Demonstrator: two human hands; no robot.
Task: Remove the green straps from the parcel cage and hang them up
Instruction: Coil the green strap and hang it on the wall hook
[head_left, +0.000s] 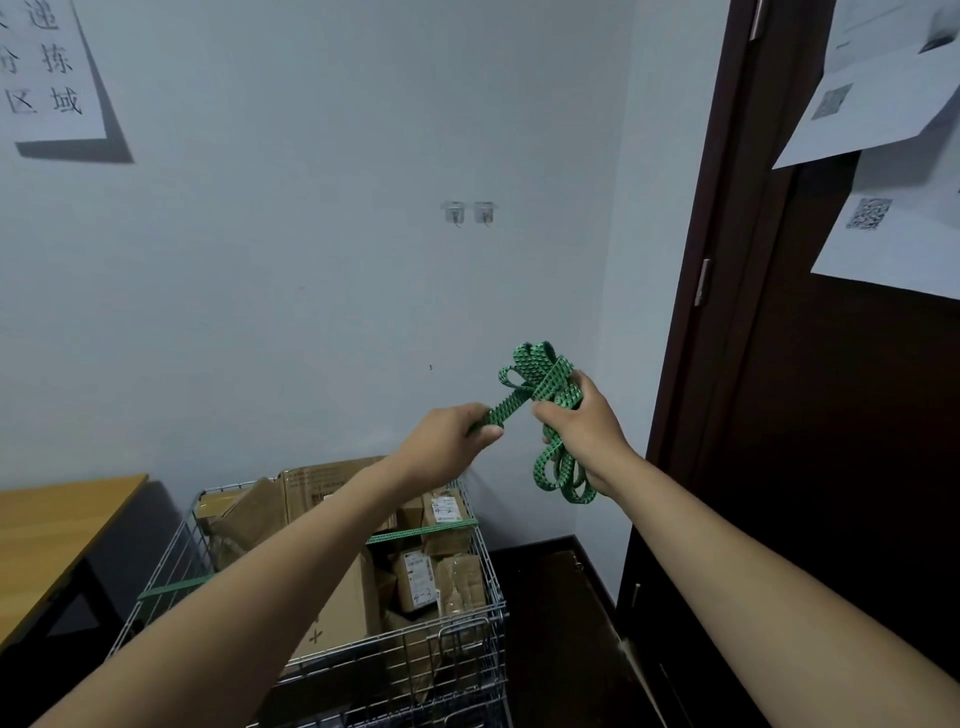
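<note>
Centre of frame: the right hand (582, 421) is clenched around a bundle of green strap (543, 384), coils bunched above the fist and loops hanging below it. The left hand (449, 436) pinches the free end of the same strap between its fingers (491, 431), drawn taut toward the bundle.

Lower centre: the parcel cage (467, 631), a wire basket full of cardboard parcels (337, 613), has a second green strap (423, 531) stretched across its top. Another green length (171, 588) shows at its left rim; whether it is the same strap cannot be told.

Upper centre: two wall hooks (470, 213) sit empty, well above the hands.

Assessment: the step in hand appears to be coiling a removed strap. Next move calls for securing the loose end, then lifting a loop onto a hook. Cage strap remains to be done.
</note>
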